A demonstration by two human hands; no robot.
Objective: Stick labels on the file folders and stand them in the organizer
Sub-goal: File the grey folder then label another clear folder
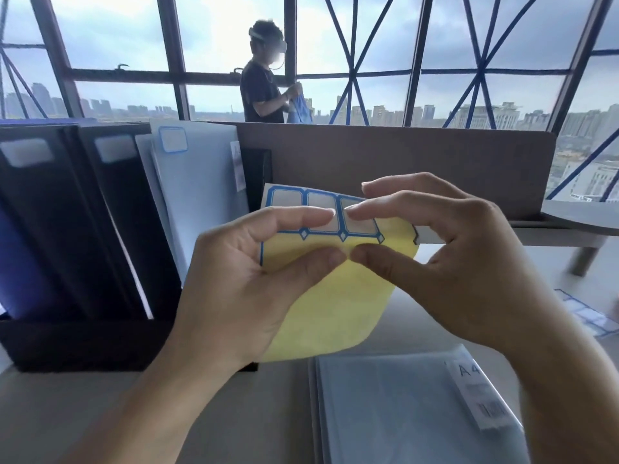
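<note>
The left hand grips a yellow backing sheet of blue-bordered labels, with thumb and forefinger on its face and the other fingers behind. The right hand pinches the same sheet at the label row, its thumb tip meeting the left thumb. The sheet is held above the pale worktop, over a stack of translucent blue file folders lying flat. To the left, a black organizer holds a standing pale blue folder already labelled. Beyond a brown partition, a person stands at the window.
</note>
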